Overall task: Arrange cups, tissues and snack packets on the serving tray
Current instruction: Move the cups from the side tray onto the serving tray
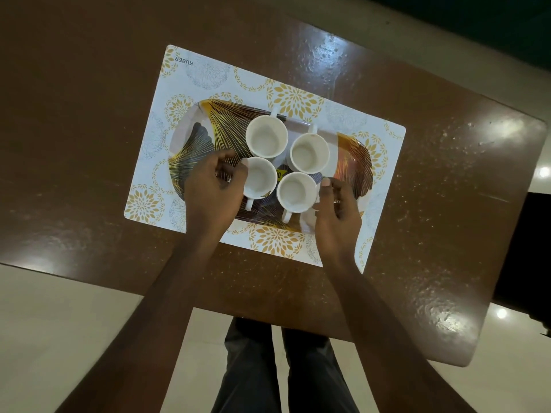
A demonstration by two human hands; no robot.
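A serving tray [196,138] with a gold and dark leaf pattern lies on a white placemat [208,73]. Several empty white cups stand close together in its middle. My left hand [213,186] is at the near-left cup [260,177], thumb on its rim and fingers curled at its outer side. My right hand [337,210] is beside the near-right cup [296,192], with its thumb tip touching the cup's right side and its fingers loosely curled away from it. The far-left cup [266,136] and far-right cup [309,152] stand untouched. No tissues or snack packets show.
The placemat rests on a glossy brown table [417,204], whose near edge runs just below my forearms. A small yellow label [280,174] shows between the cups. My legs [268,368] and pale floor are below. A dark object [524,248] sits at the right edge.
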